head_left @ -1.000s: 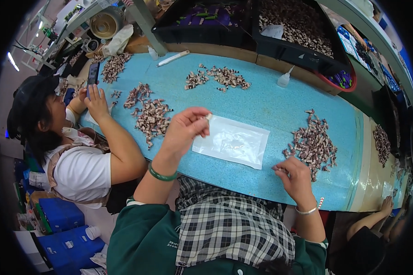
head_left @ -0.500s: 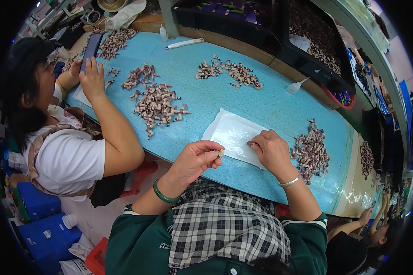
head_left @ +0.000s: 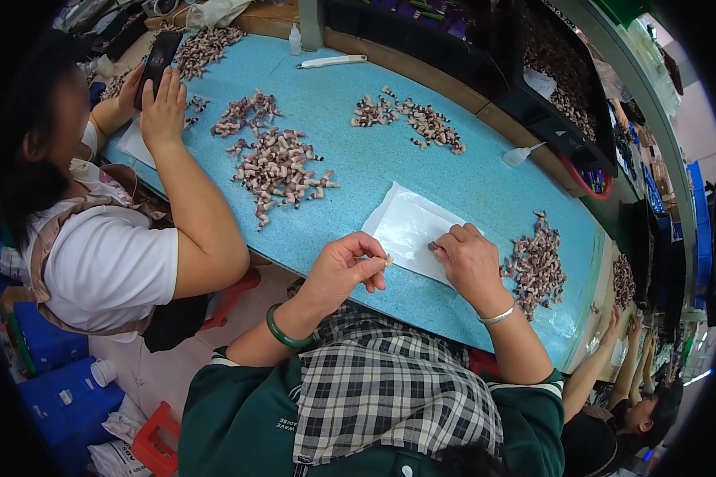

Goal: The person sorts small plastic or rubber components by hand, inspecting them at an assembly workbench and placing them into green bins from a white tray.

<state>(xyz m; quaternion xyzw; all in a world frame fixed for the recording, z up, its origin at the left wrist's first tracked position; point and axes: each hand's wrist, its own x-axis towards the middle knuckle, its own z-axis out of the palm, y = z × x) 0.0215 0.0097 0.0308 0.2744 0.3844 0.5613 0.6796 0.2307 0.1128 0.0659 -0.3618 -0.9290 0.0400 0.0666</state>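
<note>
My left hand [head_left: 344, 269] is closed in a pinch on a small cream-coloured piece [head_left: 388, 260], just off the near left edge of a glossy white sheet [head_left: 410, 222]. At the sheet's right side, my right hand [head_left: 473, 264] pinches a small dark brownish piece [head_left: 433, 246]; the fingers cover most of it. To the right of that hand lies a heap of small brown-and-cream pieces [head_left: 538, 262]. A larger heap of similar pieces [head_left: 278, 167] spreads at the left, and a smaller group [head_left: 422, 123] lies beyond the sheet.
A blue-topped table [head_left: 334, 95] carries a white pen-like tool [head_left: 332, 61] and small squeeze bottles [head_left: 515, 156]. Black bins [head_left: 561, 95] line the far side. On the left a person [head_left: 119, 262] holds a phone [head_left: 159, 67]; other people's arms [head_left: 593, 381] reach in at right.
The view has shifted slightly. Both my hands keep their pinches in nearly the same spots. The neighbour's phone has tilted, and more arms show at the lower right.
</note>
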